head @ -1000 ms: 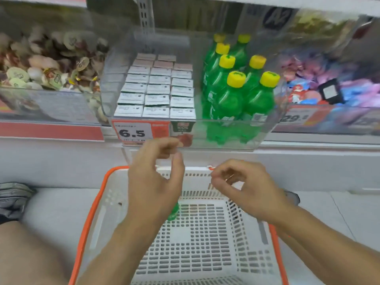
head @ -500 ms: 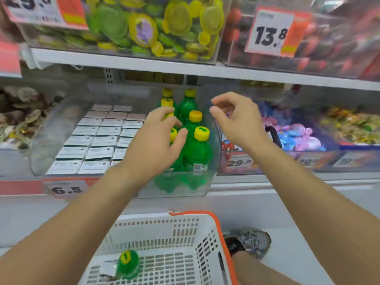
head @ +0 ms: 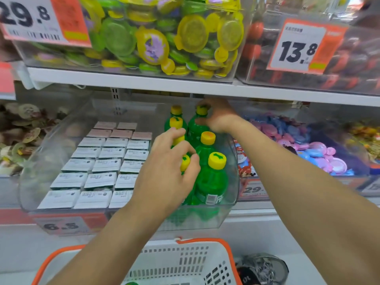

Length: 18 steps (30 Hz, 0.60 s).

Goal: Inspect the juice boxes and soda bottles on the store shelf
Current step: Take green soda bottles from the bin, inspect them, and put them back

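A clear plastic bin (head: pixel 233 182) on the lower shelf holds rows of white-topped juice boxes (head: pixel 102 161) on its left and several green soda bottles (head: pixel 211 182) with yellow caps on its right. My left hand (head: pixel 166 173) curls over the yellow cap of a front-left bottle, fingers and thumb around the cap. My right hand (head: pixel 218 118) reaches to the back of the bin and grips the neck and cap of a rear bottle (head: pixel 195 128). Most of the front-left bottle is hidden behind my left hand.
A white basket with an orange rim (head: pixel 224 241) stands on the floor below the shelf. Neighbouring bins hold sweets: brown ones (head: pixel 24 124) at left, blue and pink ones (head: pixel 308 140) at right. The upper shelf (head: pixel 144 83) hangs low over the bottles. A shoe (head: pixel 265 268) is at lower right.
Both hands rose from above the basket into the bin. The left hand closed over a front bottle cap; the right hand went farther back and took hold of a rear bottle.
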Available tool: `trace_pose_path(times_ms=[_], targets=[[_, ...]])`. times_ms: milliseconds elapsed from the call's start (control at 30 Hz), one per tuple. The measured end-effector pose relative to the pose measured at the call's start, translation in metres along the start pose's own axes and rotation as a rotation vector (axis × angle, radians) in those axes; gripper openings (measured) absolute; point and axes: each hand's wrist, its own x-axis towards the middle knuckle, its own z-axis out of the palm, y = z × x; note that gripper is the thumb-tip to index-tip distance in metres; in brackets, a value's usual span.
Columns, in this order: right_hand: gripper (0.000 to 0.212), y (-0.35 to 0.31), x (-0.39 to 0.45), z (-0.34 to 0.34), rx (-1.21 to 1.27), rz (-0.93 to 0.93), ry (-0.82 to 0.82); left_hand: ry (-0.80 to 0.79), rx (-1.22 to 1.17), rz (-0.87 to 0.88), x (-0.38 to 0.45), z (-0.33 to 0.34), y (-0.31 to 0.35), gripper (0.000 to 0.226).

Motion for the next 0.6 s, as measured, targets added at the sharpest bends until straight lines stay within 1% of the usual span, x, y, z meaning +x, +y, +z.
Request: trace_pose_path(times_ms=[100,200,300,400,467,600], targets=[[0.046,0.002,-0.017,0.001,0.118,-0.035,0.082,-0.002,-0.017,-0.005,0.0,0.0,0.002,0.029],[0.038,-0.002,-0.048,-0.003,0.24,-0.113,0.228,-0.001,-0.028,-0.017,0.0,0.001,0.004,0.03],[0.037,-0.005,-0.075,-0.006,0.269,-0.157,0.364,-0.011,-0.03,-0.019,-0.001,-0.001,0.004,0.028],[0.036,-0.004,-0.096,-0.009,0.335,-0.226,0.496,-0.018,-0.032,-0.019,-0.001,-0.001,0.004,0.018],[0.037,-0.003,-0.11,-0.011,0.363,-0.287,0.579,-0.024,-0.031,-0.022,-0.002,-0.002,0.005,0.016],[0.036,-0.008,-0.142,-0.021,0.348,-0.377,0.73,-0.049,-0.04,-0.038,-0.003,-0.006,0.009,0.014]])
